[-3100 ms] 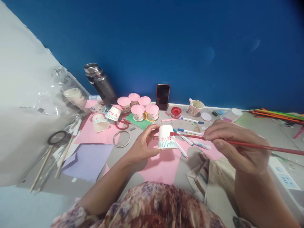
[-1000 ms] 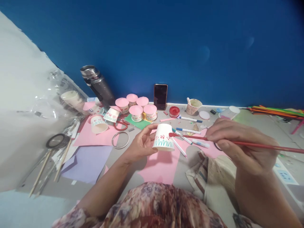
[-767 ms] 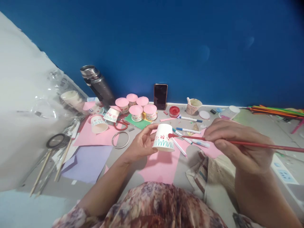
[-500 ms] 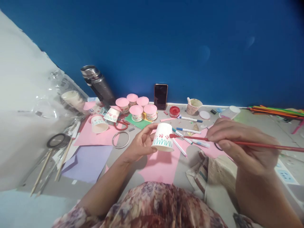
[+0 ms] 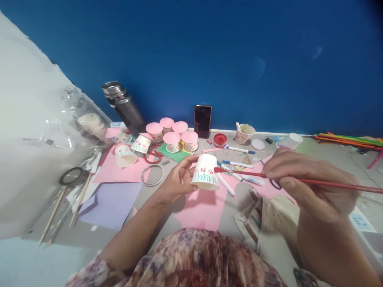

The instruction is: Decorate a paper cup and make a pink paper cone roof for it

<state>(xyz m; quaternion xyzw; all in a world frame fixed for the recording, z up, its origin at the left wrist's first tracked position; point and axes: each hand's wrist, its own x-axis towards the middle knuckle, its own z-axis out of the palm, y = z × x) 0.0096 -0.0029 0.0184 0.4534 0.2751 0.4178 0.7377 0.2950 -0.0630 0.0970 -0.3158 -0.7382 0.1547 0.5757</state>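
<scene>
My left hand (image 5: 176,181) holds an upside-down white paper cup (image 5: 205,171) with green grass lines and small red marks painted on its side. My right hand (image 5: 305,181) pinches a long red paintbrush (image 5: 329,183). The brush's red tip sits at the cup's right side, close to the red marks. Both hands hover over a pink paper sheet (image 5: 203,209) on the table.
Several pink-topped painted cups (image 5: 173,137) stand at the back by a phone (image 5: 202,121) against the blue wall. A red paint pot (image 5: 220,140), markers (image 5: 237,164), scissors (image 5: 153,155), a tape ring (image 5: 153,175), a steel flask (image 5: 124,107) and coloured sticks (image 5: 350,142) lie around.
My left hand has turned the cup a little, so fewer red marks face me. The brush tip stays at the cup's right side; my right hand shifted slightly right.
</scene>
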